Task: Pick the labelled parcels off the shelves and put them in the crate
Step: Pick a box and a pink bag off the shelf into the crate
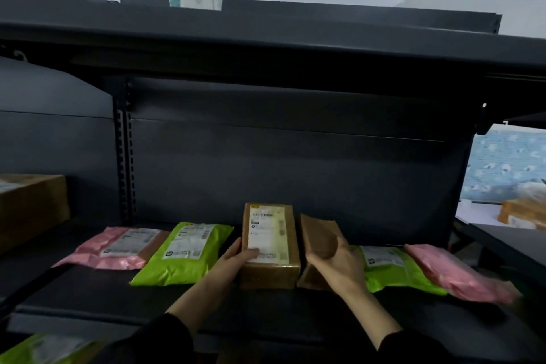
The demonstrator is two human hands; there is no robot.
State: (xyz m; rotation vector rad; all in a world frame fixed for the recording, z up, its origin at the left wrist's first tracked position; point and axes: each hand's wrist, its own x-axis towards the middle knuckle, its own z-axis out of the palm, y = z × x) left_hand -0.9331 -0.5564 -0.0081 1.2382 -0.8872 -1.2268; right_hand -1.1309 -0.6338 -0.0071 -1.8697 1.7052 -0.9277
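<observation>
Head view: our left hand (236, 260) grips the labelled brown box (270, 242), thumb on the label and fingers round its left side. It looks like a lift grip. Our right hand (336, 266) is closed on the plain brown parcel (317, 235) just right of that box. It's tipped up on edge, probably to check for a label, and none shows on the face we see.

Left of the left hand: green mailer (186, 251), then pink mailer (118, 248), both label-up. Right of the right hand: second green mailer (393, 269), second pink mailer (455, 272). All sit on 1 dark shelf (206, 301). Crate not in view.
</observation>
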